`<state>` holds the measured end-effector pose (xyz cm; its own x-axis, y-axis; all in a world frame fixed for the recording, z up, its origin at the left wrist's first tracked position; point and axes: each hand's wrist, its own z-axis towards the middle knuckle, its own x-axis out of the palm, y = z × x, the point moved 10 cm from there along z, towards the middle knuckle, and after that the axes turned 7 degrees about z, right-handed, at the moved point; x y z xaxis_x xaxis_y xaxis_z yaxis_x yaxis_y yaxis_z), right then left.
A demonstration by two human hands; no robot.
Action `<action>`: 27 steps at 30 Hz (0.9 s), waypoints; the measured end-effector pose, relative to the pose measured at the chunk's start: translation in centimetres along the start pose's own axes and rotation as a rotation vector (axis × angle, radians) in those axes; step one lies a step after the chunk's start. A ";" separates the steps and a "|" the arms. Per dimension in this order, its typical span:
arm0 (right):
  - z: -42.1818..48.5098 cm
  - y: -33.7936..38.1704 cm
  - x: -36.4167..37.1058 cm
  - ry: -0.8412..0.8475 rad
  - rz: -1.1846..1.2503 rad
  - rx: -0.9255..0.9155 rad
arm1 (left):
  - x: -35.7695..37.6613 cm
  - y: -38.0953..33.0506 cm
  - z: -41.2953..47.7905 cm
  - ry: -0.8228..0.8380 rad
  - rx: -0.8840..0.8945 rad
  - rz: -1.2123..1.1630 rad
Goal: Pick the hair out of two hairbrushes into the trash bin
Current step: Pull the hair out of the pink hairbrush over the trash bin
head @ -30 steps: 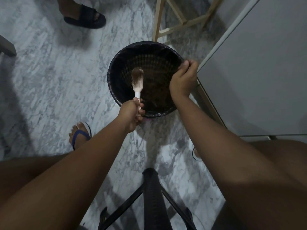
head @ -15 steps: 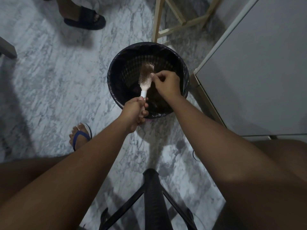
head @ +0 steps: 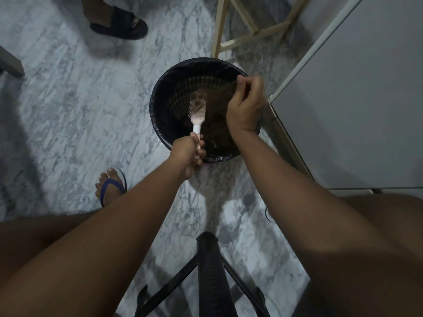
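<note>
Fingers (head: pixel 201 154) of left hand (head: pixel 185 154) grip hairbrush (head: pixel 198 106) over trash bin (head: pixel 157 124); right hand (head: pixel 246 106) pinches hair (head: pixel 219 92) near rim.

No text, label, brand, number or sign can be read anywhere in this view.

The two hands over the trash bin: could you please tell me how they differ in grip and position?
The left hand fists round the handle of the hairbrush; the right hand pinches what looks like hair in its fingertips. The left hand sits at the near rim of the trash bin; the right hand is by the far right rim. The left hand looks sharp, the right hand blurred. Both are at the bin's rim.
</note>
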<state>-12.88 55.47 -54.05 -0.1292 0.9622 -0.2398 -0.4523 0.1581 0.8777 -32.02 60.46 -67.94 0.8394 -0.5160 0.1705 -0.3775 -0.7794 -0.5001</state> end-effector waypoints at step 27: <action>-1.3 -5.0 4.7 0.386 -0.204 0.323 | 1.3 -0.4 -1.6 0.145 0.023 0.065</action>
<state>-12.35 58.91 -60.11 -0.4097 0.7629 -0.5002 -0.2153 0.4519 0.8657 -31.44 59.52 -66.14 0.7475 -0.6125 0.2572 -0.4187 -0.7350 -0.5334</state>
